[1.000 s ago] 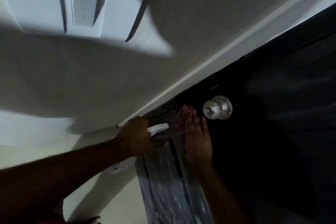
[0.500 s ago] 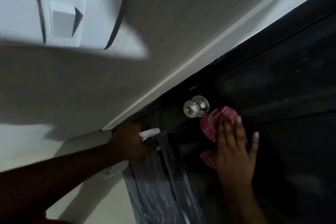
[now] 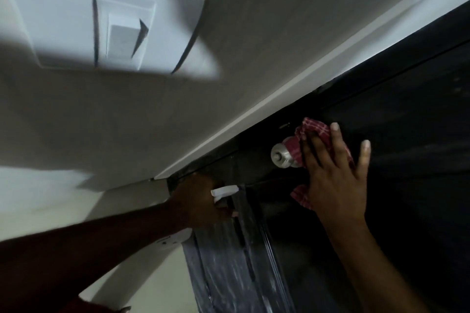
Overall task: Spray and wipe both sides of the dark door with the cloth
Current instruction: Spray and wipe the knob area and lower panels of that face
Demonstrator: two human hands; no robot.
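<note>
The dark door (image 3: 412,134) fills the right side of the view. My right hand (image 3: 333,175) lies flat with straight, spread fingers, pressing a red checked cloth (image 3: 314,129) against the door just right of the silver round knob (image 3: 281,155); part of the cloth drapes over the knob. My left hand (image 3: 195,201) grips a white spray bottle, its nozzle (image 3: 225,190) pointing right at the door's edge and its white body (image 3: 175,239) showing below my wrist.
A white door frame strip (image 3: 279,99) runs diagonally between the door and the pale wall. A white wall switch plate (image 3: 122,33) sits at upper left. Wet, streaky door surface (image 3: 229,262) shows below my left hand.
My right hand has slid the cloth from left of the knob, across below it, up to the knob's right side, now covering part of the knob. My left hand keeps holding the bottle.
</note>
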